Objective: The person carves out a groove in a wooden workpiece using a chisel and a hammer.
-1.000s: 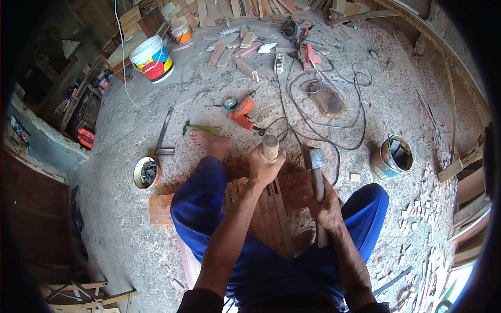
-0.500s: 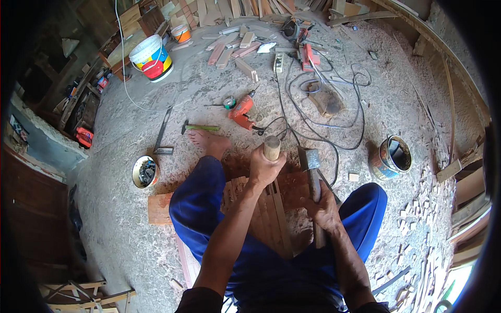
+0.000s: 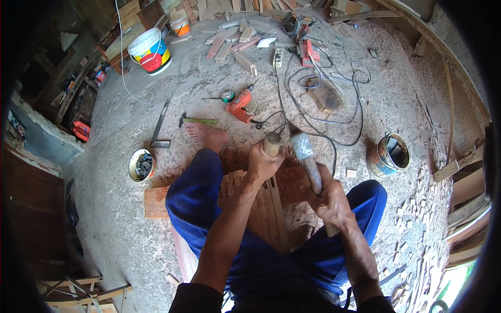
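My left hand [image 3: 264, 164] is closed round the upright wooden handle of a chisel [image 3: 272, 144]; the blade is hidden below my fist. Under it lie slotted wooden pieces [image 3: 274, 216], set lengthwise between my legs across a reddish-brown board [image 3: 156, 202]. In my right hand [image 3: 331, 201] is a hammer [image 3: 313, 175], gripped along its handle. Its greyish head, blurred by motion, is raised just right of the chisel's handle end, apart from it. The handle's lower end points back toward my right thigh.
An orange power drill [image 3: 240, 106] and a green-handled hammer [image 3: 201, 121] lie ahead, near my bare foot. Cables [image 3: 360, 125] loop across the floor. Small buckets [image 3: 142, 165] stand on both sides. Wood offcuts [image 3: 237, 44] lie farther off, with small blocks [image 3: 417, 208] at right.
The hammer in my right hand has swung up and left, its head now closer to the chisel handle. My left hand stays round the chisel. The whole view has shifted slightly.
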### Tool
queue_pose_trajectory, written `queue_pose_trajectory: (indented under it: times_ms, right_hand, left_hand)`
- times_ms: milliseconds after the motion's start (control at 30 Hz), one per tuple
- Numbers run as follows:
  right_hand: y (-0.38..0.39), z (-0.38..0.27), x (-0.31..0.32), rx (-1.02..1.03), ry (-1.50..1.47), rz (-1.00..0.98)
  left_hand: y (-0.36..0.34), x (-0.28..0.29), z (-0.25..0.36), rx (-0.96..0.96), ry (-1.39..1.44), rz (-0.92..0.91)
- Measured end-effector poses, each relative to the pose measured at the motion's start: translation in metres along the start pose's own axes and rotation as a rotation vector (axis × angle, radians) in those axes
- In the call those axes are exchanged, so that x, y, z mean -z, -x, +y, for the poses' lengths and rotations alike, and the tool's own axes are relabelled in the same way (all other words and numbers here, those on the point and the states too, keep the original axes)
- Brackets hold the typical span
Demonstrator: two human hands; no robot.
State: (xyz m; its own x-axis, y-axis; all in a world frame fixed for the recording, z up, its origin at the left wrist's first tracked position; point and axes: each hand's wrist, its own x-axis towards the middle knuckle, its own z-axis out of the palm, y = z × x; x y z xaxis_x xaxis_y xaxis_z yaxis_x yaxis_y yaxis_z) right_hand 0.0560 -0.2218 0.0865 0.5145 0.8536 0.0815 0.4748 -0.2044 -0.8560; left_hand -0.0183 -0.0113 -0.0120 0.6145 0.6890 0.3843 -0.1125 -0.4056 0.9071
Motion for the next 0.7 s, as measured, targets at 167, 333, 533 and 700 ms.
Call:
queue_pose_trajectory:
  times_ms: [167, 333, 533, 700]
  right_hand:
    - [-0.020, -0.049, 0.023, 0.138, 0.565, -0.214]
    - [-0.026, -0.036, 0.025, 0.184, 0.600, -0.302]
    - [-0.022, -0.098, 0.040, 0.547, 0.155, 0.292]
    - [-0.026, -0.055, 0.019, 0.301, 0.713, -0.283]
  left_hand:
    - [0.011, 0.005, -0.014, 0.020, 0.201, 0.032]
    - [0.031, 0.011, 0.001, -0.063, 0.110, 0.061]
    - [0.038, 0.014, -0.019, 0.161, 0.103, -0.013]
    - [0.044, 0.005, -0.049, 0.006, 0.270, 0.022]
